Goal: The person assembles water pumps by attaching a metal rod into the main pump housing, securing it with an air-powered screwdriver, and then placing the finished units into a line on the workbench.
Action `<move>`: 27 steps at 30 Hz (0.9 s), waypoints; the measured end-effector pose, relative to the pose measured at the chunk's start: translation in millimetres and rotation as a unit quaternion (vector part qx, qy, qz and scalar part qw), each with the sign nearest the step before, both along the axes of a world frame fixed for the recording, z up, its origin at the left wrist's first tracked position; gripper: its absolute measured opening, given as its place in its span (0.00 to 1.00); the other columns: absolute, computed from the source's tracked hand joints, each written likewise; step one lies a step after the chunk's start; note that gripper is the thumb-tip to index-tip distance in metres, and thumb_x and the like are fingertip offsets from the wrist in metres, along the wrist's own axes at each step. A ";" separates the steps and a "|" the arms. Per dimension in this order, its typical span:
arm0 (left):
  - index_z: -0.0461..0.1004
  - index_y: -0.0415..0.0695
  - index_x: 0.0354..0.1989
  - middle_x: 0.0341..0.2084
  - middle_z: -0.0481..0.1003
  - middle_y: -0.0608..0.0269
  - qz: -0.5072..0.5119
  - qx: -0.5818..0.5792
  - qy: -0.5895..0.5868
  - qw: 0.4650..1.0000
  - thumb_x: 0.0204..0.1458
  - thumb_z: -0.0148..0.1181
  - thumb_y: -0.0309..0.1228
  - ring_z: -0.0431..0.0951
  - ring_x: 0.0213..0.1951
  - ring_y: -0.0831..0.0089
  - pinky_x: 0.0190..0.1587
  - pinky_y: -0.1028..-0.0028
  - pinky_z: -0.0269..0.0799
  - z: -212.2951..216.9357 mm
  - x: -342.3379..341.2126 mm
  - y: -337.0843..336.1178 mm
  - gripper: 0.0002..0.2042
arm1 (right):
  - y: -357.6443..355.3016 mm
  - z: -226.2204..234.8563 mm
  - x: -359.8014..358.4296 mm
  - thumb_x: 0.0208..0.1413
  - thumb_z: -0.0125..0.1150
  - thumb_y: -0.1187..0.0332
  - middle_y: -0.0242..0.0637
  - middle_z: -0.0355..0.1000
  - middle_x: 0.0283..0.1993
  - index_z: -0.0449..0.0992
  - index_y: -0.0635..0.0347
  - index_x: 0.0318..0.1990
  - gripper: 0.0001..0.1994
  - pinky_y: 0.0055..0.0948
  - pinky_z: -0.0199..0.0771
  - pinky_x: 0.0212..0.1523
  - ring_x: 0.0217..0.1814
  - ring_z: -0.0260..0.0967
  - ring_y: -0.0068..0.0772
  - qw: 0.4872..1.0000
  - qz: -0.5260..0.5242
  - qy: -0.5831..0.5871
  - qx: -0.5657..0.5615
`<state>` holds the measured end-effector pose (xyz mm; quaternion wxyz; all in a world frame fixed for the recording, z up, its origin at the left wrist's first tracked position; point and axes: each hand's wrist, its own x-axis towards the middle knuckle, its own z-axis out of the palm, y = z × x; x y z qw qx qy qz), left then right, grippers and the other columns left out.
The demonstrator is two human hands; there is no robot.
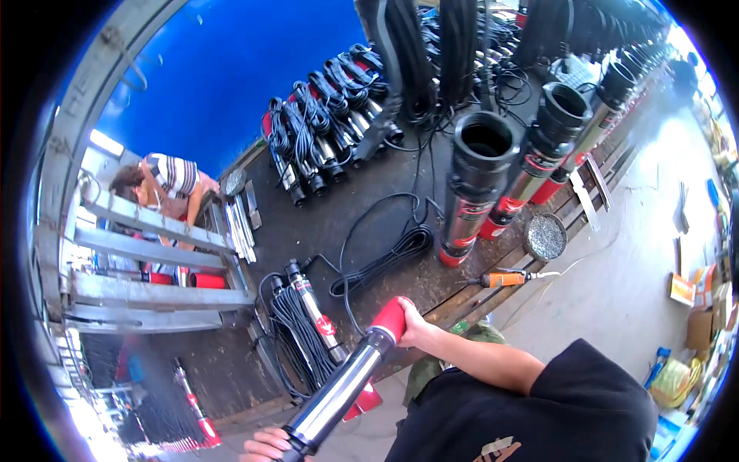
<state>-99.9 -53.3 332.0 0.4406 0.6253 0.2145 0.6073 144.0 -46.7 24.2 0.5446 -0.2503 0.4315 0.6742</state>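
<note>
A shiny steel pump tube [344, 393] lies slantwise across my front, with a red cap at one end and a black collar at the other. My right hand [416, 325] is closed round the red end. At the lower edge my left hand [268, 444] has its fingers curled on the black end; part of it falls outside the picture. Just beyond the tube, a slim steel pump [315, 308] with a red label lies on the dark workbench [300, 223]. Beside it is a bundle of black cable [296, 327], and a looser cable coil [392, 258] sits farther right.
Thick upright pumps [481, 181] line the bench's right side. Near its edge are a round dish of grey bits [545, 236] and an orange air tool [500, 279]. Several cable-wrapped pumps [323, 131] lie at the back. A metal frame [154, 292] stands left, a co-worker [173, 185] beyond.
</note>
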 end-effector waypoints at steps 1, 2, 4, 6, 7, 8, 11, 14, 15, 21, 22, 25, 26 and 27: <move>0.65 0.46 0.42 0.30 0.67 0.61 -0.030 0.040 0.009 0.999 0.51 0.65 0.42 0.70 0.31 0.63 0.36 0.61 0.70 0.4 9.0 -6.3 0.19 | -2.2 -14.7 2.5 0.57 0.60 0.41 0.46 0.73 0.51 0.65 0.56 0.55 0.30 0.61 0.71 0.58 0.53 0.74 0.52 0.998 -0.041 0.002 0.056; 0.65 0.46 0.47 0.32 0.68 0.60 -0.047 0.061 0.043 0.996 0.52 0.65 0.43 0.71 0.32 0.62 0.36 0.61 0.71 0.3 12.1 -16.3 0.21 | -8.5 -12.2 4.6 0.56 0.62 0.41 0.46 0.73 0.48 0.66 0.57 0.53 0.30 0.61 0.73 0.57 0.51 0.74 0.52 0.994 -0.054 0.015 0.096; 0.67 0.45 0.54 0.34 0.73 0.56 -0.052 0.053 0.091 0.993 0.51 0.66 0.43 0.74 0.34 0.58 0.37 0.61 0.71 11.3 42.8 -52.5 0.25 | -17.7 -10.0 12.5 0.52 0.66 0.42 0.46 0.74 0.44 0.68 0.58 0.52 0.31 0.60 0.75 0.54 0.46 0.75 0.52 0.989 -0.058 0.016 0.132; 0.70 0.43 0.53 0.35 0.77 0.53 -0.120 0.070 0.141 0.980 0.49 0.69 0.39 0.77 0.36 0.55 0.37 0.62 0.71 37.8 73.4 -77.2 0.25 | -21.7 -10.5 18.9 0.49 0.70 0.42 0.46 0.77 0.42 0.70 0.58 0.51 0.32 0.58 0.77 0.51 0.41 0.77 0.51 0.991 -0.052 -0.003 0.123; 0.72 0.42 0.52 0.35 0.78 0.52 -0.192 0.118 0.175 0.958 0.47 0.70 0.37 0.78 0.36 0.55 0.37 0.62 0.71 44.8 77.1 -79.6 0.24 | -29.3 -3.8 12.3 0.46 0.72 0.43 0.43 0.78 0.38 0.75 0.56 0.46 0.29 0.56 0.79 0.48 0.37 0.77 0.48 0.994 -0.036 -0.014 0.100; 0.73 0.41 0.50 0.35 0.79 0.51 -0.259 0.169 0.205 0.928 0.46 0.71 0.35 0.80 0.37 0.54 0.37 0.62 0.71 50.7 81.2 -81.5 0.23 | -36.1 8.4 8.7 0.46 0.72 0.42 0.43 0.79 0.37 0.76 0.55 0.44 0.28 0.54 0.79 0.48 0.36 0.77 0.47 0.996 -0.011 -0.030 0.082; 0.77 0.37 0.39 0.33 0.81 0.51 -0.384 0.196 0.199 0.880 0.41 0.74 0.28 0.83 0.36 0.56 0.36 0.64 0.72 58.7 101.3 -97.9 0.17 | -69.5 21.6 4.7 0.45 0.70 0.38 0.41 0.80 0.37 0.80 0.54 0.39 0.28 0.51 0.77 0.47 0.37 0.76 0.45 0.994 0.079 -0.033 0.070; 0.76 0.37 0.37 0.30 0.80 0.52 -0.414 0.186 0.201 0.868 0.42 0.73 0.27 0.84 0.34 0.56 0.35 0.64 0.73 66.1 121.5 -107.5 0.15 | -106.5 23.1 7.0 0.48 0.62 0.31 0.39 0.79 0.39 0.79 0.55 0.39 0.32 0.48 0.73 0.51 0.44 0.74 0.44 0.990 0.111 -0.037 0.084; 0.76 0.37 0.37 0.30 0.80 0.52 -0.405 0.179 0.206 0.873 0.42 0.72 0.27 0.84 0.33 0.56 0.36 0.65 0.73 70.0 122.2 -114.4 0.14 | -110.7 20.8 -0.8 0.48 0.61 0.30 0.38 0.78 0.40 0.79 0.55 0.39 0.33 0.49 0.73 0.51 0.45 0.73 0.43 0.989 0.134 -0.024 0.057; 0.76 0.37 0.36 0.27 0.79 0.54 -0.381 0.138 0.220 0.887 0.45 0.67 0.24 0.83 0.32 0.57 0.37 0.65 0.74 72.6 141.6 -128.4 0.10 | -183.2 54.2 110.4 0.60 0.56 0.45 0.37 0.80 0.36 0.81 0.57 0.37 0.22 0.38 0.80 0.40 0.38 0.79 0.34 0.698 0.484 -0.468 0.244; 0.76 0.37 0.36 0.27 0.79 0.54 -0.404 0.146 0.220 0.876 0.45 0.67 0.24 0.83 0.31 0.57 0.36 0.65 0.74 73.0 144.7 -129.7 0.10 | -202.8 27.9 158.9 0.58 0.56 0.60 0.37 0.80 0.31 0.82 0.58 0.32 0.13 0.36 0.81 0.34 0.31 0.79 0.34 0.580 0.429 -0.670 0.176; 0.76 0.37 0.37 0.27 0.79 0.55 -0.457 0.152 0.224 0.847 0.45 0.68 0.25 0.83 0.31 0.58 0.35 0.64 0.74 69.4 148.6 -132.8 0.11 | -274.7 -25.2 346.9 0.55 0.60 0.58 0.45 0.80 0.35 0.82 0.55 0.38 0.12 0.48 0.81 0.38 0.36 0.80 0.47 0.451 0.252 -0.771 -0.373; 0.76 0.38 0.37 0.27 0.79 0.55 -0.466 0.152 0.226 0.842 0.45 0.68 0.25 0.83 0.31 0.58 0.35 0.64 0.73 68.7 149.3 -133.4 0.11 | -302.9 -23.3 392.4 0.55 0.60 0.58 0.48 0.79 0.37 0.81 0.57 0.40 0.13 0.51 0.80 0.41 0.40 0.80 0.49 0.416 0.218 -0.765 -0.441; 0.76 0.38 0.37 0.27 0.79 0.56 -0.476 0.156 0.225 0.836 0.45 0.68 0.25 0.83 0.30 0.58 0.35 0.64 0.73 67.5 150.4 -134.0 0.11 | -342.2 -34.4 439.4 0.55 0.63 0.57 0.47 0.79 0.42 0.80 0.58 0.44 0.16 0.50 0.79 0.47 0.48 0.78 0.49 0.408 0.233 -0.724 -0.505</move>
